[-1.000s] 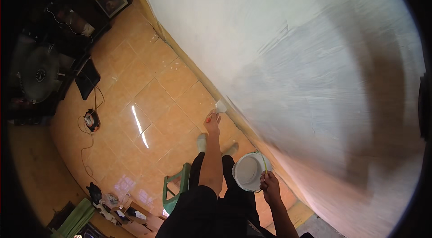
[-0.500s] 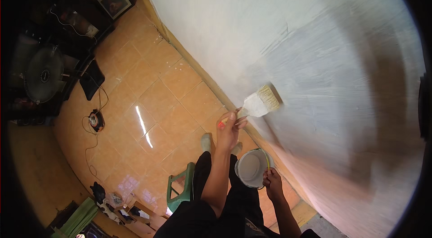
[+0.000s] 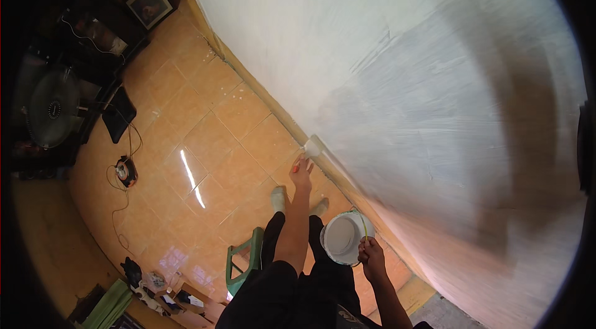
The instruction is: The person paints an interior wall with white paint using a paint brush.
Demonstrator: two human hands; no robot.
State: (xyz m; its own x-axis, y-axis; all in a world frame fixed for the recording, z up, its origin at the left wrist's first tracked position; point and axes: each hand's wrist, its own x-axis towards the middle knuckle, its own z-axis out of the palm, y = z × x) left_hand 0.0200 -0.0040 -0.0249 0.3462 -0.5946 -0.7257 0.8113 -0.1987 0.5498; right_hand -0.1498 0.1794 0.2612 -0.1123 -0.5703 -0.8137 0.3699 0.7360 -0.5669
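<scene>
l hand gripping brush by handle — head up-right of grip, long axis slanting twd wall foot; r hand farther off, holding bucket handle.

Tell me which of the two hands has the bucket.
The right hand: it grips the yellow-green handle of the bucket, while the left hand holds the paintbrush, farther forward.
</scene>
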